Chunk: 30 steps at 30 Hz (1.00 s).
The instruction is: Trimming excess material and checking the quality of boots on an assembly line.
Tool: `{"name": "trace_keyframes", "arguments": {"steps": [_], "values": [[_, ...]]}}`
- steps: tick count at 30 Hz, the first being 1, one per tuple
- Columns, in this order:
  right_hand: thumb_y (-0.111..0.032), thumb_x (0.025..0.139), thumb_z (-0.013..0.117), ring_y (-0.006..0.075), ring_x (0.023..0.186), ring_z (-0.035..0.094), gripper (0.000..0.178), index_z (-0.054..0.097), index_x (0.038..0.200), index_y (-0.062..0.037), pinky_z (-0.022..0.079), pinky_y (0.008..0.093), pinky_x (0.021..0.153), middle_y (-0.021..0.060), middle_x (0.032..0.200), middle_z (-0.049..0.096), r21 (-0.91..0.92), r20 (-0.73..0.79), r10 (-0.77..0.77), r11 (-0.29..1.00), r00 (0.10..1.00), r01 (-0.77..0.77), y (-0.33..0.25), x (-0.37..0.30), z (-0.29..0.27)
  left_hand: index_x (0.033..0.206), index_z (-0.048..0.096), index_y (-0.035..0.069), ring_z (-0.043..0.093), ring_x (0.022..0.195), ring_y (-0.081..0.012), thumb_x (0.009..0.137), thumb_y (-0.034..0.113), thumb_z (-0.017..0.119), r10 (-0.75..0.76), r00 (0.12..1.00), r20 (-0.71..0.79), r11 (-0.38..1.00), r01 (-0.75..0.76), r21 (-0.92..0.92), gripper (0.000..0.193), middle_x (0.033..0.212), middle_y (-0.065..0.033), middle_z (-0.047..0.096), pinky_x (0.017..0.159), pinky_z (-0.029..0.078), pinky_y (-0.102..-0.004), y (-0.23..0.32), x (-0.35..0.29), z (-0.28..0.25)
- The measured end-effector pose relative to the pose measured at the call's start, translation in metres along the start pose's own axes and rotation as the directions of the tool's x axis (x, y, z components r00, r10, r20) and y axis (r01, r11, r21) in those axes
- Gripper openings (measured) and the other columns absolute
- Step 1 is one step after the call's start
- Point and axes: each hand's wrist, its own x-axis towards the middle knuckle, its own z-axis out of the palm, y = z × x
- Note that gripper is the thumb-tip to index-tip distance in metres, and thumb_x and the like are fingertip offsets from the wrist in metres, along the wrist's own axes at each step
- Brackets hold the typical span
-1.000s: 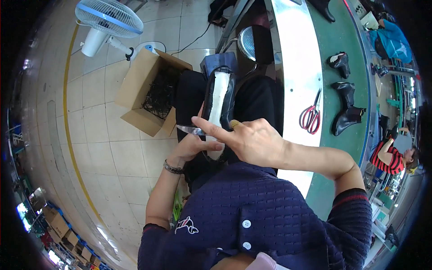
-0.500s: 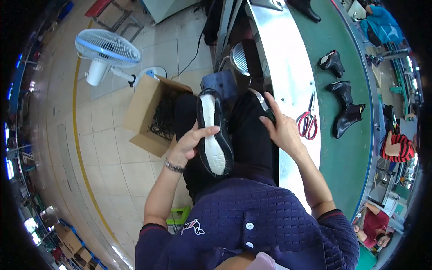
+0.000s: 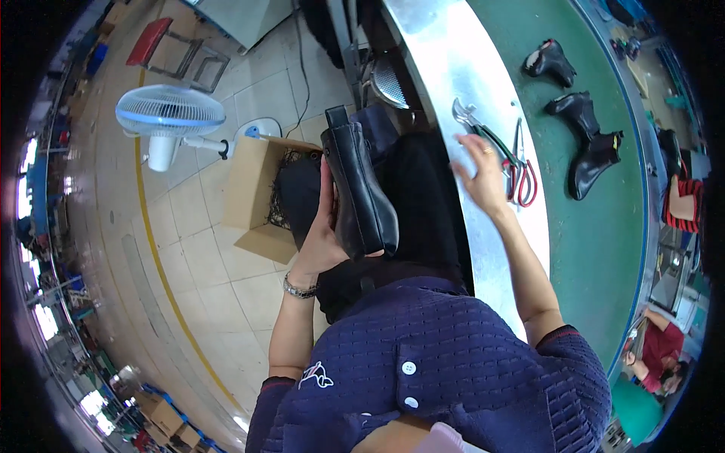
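Note:
A black ankle boot [image 3: 355, 189] stands over my lap, shaft toward the far side, with its leather upper facing up. My left hand [image 3: 320, 253] is closed round its side and toe end; the sole is turned away and hidden. Over the metal bench strip on my right, my right hand [image 3: 483, 175] holds nothing, its fingers apart. Just beyond its fingertips lie pincers [image 3: 492, 139] with a curved metal jaw and dark green handles. Red-handled scissors [image 3: 522, 180] rest beside them, their handles close to the pincers' handles.
Several black boots [image 3: 593, 162] lie on the green belt [image 3: 529, 21] past the metal bench strip [image 3: 438, 30]. Left of my legs is an open cardboard box [image 3: 249, 185] of dark scraps. Beyond it stand a fan [image 3: 171, 113] and a red stool [image 3: 149, 41]. Co-workers sit at the right.
My left hand has turned the boot from sole up to upper up. My right hand has let go of the pincers, which now lie on the bench, and moved right.

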Motion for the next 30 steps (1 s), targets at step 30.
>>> {"name": "trace_keyframes", "arguments": {"steps": [30], "values": [[-0.043,0.069,0.076,0.0401,0.094,0.065,0.063,0.06,0.106,0.0052,0.05,0.0459,0.083,0.028,0.099,0.067,0.355,-0.64,0.768,0.27,-0.022,-0.895,0.183,-0.189,-0.174,0.154,0.012,0.011,0.049,0.127,-0.0338,0.083,0.006,0.071,-0.414,0.801,0.433,0.79,0.552,-0.266,0.092,0.151,-0.0193,0.032,0.102,0.045,-0.0423,-0.058,0.008,-0.001]]}}
